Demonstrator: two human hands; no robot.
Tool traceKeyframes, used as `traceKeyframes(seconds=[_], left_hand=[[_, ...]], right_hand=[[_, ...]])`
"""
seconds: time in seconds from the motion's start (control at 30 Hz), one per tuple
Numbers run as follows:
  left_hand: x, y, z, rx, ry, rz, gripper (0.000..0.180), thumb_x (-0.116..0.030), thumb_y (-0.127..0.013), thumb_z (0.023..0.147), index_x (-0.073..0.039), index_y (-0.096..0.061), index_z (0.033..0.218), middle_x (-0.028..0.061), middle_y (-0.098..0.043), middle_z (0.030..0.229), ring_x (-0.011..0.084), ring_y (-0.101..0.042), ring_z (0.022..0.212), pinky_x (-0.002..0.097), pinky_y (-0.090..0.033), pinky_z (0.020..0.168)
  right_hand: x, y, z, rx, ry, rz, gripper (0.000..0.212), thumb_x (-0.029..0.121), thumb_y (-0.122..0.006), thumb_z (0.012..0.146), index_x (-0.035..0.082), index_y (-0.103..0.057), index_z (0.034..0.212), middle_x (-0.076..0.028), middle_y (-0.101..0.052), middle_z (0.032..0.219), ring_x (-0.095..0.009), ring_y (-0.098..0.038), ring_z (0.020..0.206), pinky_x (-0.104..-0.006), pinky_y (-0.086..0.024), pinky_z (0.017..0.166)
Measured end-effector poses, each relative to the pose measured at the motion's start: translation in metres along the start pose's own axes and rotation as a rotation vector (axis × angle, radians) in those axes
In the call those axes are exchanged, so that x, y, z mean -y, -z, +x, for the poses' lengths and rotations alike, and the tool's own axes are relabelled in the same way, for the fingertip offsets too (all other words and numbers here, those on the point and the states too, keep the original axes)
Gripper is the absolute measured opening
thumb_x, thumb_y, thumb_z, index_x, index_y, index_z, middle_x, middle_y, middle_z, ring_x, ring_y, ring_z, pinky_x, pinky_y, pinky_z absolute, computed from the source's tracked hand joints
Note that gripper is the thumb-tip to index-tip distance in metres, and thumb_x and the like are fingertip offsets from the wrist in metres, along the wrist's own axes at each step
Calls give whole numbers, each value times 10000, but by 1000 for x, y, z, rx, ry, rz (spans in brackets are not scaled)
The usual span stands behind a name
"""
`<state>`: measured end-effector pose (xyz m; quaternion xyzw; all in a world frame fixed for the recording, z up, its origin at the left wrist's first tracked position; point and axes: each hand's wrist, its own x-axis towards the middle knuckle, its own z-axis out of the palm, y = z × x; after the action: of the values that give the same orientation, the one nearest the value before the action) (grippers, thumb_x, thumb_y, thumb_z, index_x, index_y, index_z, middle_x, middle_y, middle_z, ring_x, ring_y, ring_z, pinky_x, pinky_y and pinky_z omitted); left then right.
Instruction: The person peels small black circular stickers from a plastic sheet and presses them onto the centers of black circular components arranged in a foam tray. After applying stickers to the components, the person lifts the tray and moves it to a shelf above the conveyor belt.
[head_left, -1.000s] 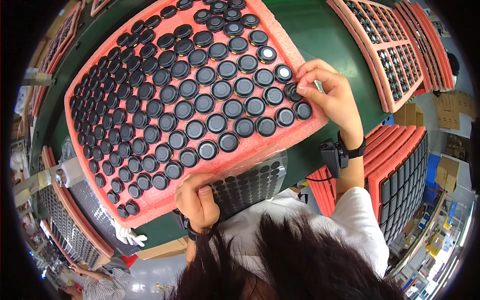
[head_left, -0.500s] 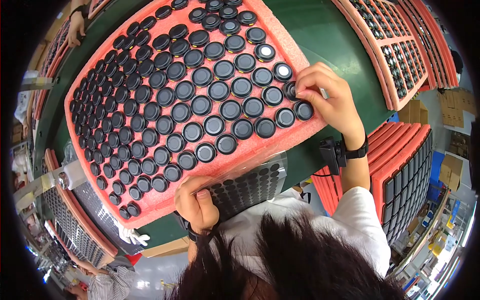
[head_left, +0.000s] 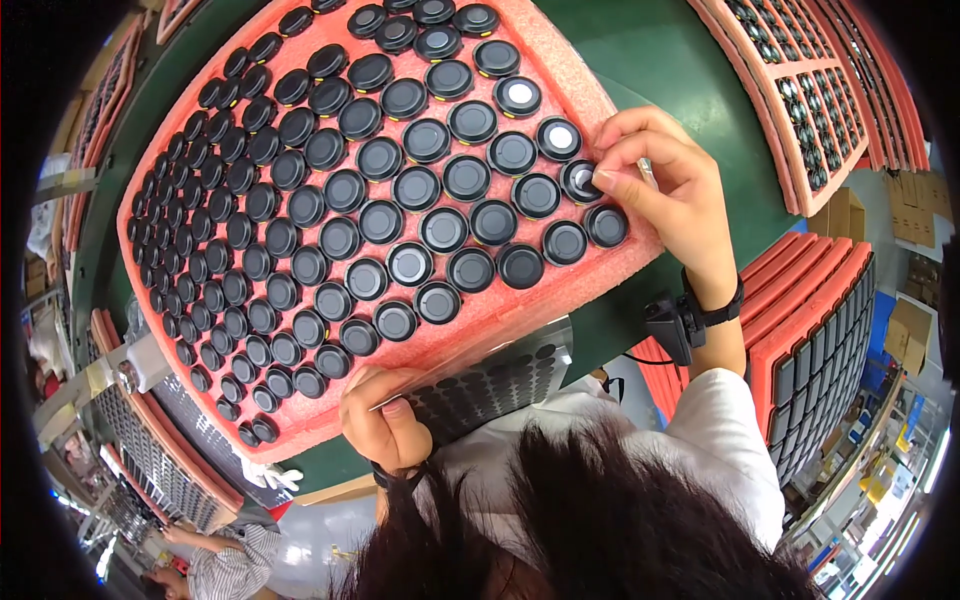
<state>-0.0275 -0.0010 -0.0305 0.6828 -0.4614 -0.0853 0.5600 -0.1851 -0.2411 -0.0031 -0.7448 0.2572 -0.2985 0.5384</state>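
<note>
A pink foam tray [head_left: 640,240] holds rows of round black pieces with disc-shaped tops. Two of them near its right edge, such as this white-centred piece [head_left: 558,138], show bright white centres. My right hand [head_left: 668,185] is closed in a pinch at the neighbouring black piece [head_left: 578,180], whose top shows a pale patch beside my fingertips. A thin pale sliver shows among those fingers; I cannot make out what it is. My left hand [head_left: 388,425] grips a clear sheet of black round stickers [head_left: 490,390] by its left end, along the tray's near edge.
The tray lies on a green tabletop [head_left: 690,90]. Stacked pink trays [head_left: 800,330] stand at the right, and trays of parts [head_left: 800,110] lie at the far right. A white glove [head_left: 270,475] lies by the tray's near left corner. Another person [head_left: 225,560] is at lower left.
My right hand stays at the same piece, where a pale patch now shows on top. The tray appears slightly shifted left in view. The other hand at upper left has gone from view.
</note>
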Motion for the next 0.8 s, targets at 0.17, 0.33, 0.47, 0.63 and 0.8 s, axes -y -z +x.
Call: traceKeyframes(seconds=[0.17,0.33,0.47,0.63,0.8], left_hand=[[0,0,2,13,-12,13,244,-190,-434,895,39,-486,829,142,-584,634,206,-481,481,292,-385,488],[0,0,1,13,-34,20,248,-195,-436,895,42,-478,837,144,-585,633,210,-480,477,295,-385,485],[2,-1,0,17,-31,0,246,-193,-439,893,44,-475,838,144,-583,635,213,-481,474,298,-388,486],[2,0,0,18,-31,2,248,-194,-440,894,46,-473,838,145,-583,639,215,-484,473,301,-392,486],[1,-1,0,8,-43,15,261,-200,-442,898,51,-474,833,147,-583,641,215,-483,472,299,-392,484]], right_hand=[[1,2,2,11,-17,-23,56,-42,-624,709,-32,-586,749,-80,-515,934,-160,-502,905,-258,-395,784],[0,2,3,30,7,-34,55,-47,-624,704,-33,-587,744,-79,-515,928,-164,-507,897,-264,-399,786],[0,2,2,25,11,-56,59,-48,-628,701,-31,-587,740,-74,-517,915,-164,-511,892,-265,-400,792],[1,3,2,30,20,-109,64,-42,-634,698,-25,-588,740,-67,-521,904,-164,-516,886,-266,-402,799],[1,3,2,27,38,-173,69,-39,-636,696,-21,-586,739,-66,-526,898,-167,-523,880,-269,-410,794]])
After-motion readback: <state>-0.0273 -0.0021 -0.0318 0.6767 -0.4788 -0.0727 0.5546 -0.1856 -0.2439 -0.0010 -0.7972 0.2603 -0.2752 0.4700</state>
